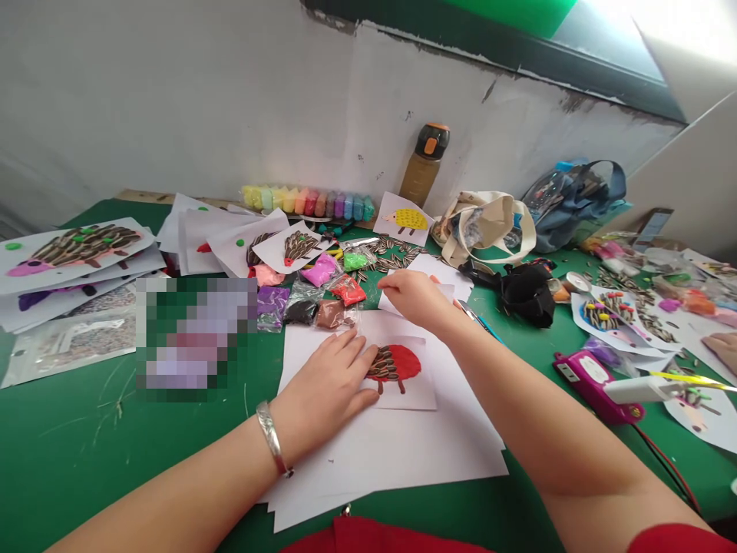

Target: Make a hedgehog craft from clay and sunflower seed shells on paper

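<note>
My left hand (331, 384), with a silver bracelet at the wrist, lies flat with fingers stretched over the left part of a small white card (414, 398). On that card is a hedgehog picture with a red clay body (408, 361), brown legs and striped sunflower seeds stuck in rows on its left half; my fingers hide the head end. Beyond the card, my right hand (411, 298) hovers with its fingers curled together, near the loose sunflower seeds (397, 253). Whatever its fingertips hold, if anything, is hidden. Larger white sheets (368, 453) lie under the card.
Bagged coloured clay (331, 313) lies behind my left hand. Finished seed hedgehogs (86, 246) are stacked at left. A water bottle (424, 165), a cream bag (480, 223) and a black object (530, 296) stand farther back. A magenta device (599, 388) with wires sits at right, near another person's hand (724, 349).
</note>
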Demonstrator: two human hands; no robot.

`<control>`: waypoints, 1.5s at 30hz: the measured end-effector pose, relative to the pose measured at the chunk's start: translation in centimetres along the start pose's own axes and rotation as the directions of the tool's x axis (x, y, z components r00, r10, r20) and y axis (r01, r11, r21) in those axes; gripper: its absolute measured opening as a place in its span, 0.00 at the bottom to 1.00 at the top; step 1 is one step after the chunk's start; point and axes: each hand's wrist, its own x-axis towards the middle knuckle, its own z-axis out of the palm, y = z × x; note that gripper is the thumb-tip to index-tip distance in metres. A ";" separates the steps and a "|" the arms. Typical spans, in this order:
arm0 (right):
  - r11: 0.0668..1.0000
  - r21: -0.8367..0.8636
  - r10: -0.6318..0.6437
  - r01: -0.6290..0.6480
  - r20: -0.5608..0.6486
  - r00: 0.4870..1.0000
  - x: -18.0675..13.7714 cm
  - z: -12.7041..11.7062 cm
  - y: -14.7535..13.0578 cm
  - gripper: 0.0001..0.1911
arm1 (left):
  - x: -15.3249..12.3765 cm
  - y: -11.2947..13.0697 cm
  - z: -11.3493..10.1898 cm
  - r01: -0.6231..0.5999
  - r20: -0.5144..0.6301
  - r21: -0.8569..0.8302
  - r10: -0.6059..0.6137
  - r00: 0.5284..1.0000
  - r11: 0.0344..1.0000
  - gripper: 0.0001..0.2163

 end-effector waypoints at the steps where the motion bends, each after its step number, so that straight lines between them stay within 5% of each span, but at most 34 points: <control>1: 1.000 -0.008 -0.005 0.005 0.008 1.000 1.3 0.4 -0.3 0.18 | 0.0 0.0 0.0 0.003 0.001 0.000 -0.003 1.000 1.000 0.22; 10: 0.992 -0.066 -0.102 0.107 0.080 0.992 6.4 2.8 -1.3 0.16 | -0.2 -0.1 -0.1 0.037 0.011 -0.042 -0.037 0.999 0.998 0.22; 21: 0.981 -0.167 -0.087 0.100 0.078 0.993 3.8 2.6 -0.4 0.12 | -0.3 -0.2 0.1 0.020 -0.021 -0.028 -0.021 1.000 0.999 0.21; 25: 0.990 -0.141 -0.002 0.007 0.036 0.999 1.6 1.4 -0.2 0.15 | -0.1 -0.2 0.0 0.004 -0.007 -0.011 -0.004 1.000 1.000 0.22; 28: 0.994 0.036 0.106 -0.103 -0.089 0.990 -1.8 0.6 0.2 0.15 | 0.0 -0.2 0.0 0.000 -0.008 -0.022 -0.001 1.000 1.000 0.22; 32: 0.899 0.437 0.112 -0.010 -0.208 0.972 -6.6 0.3 0.6 0.07 | -0.1 -0.1 0.1 0.007 -0.016 -0.033 -0.008 1.000 0.999 0.22; 36: 0.689 0.708 0.310 -0.156 -0.094 0.946 -9.2 1.3 0.3 0.07 | -0.1 -0.1 0.2 0.003 -0.008 -0.018 -0.003 1.000 1.000 0.22; 40: 0.592 0.774 0.326 -0.223 0.023 0.945 -9.5 2.6 0.0 0.10 | -0.1 -0.2 0.4 0.010 0.013 0.018 -0.010 1.000 1.000 0.24; 45: 0.681 0.706 0.257 -0.194 0.018 0.966 -9.4 3.1 0.2 0.10 | -0.1 -0.3 0.4 0.007 0.028 0.037 -0.008 1.000 0.999 0.25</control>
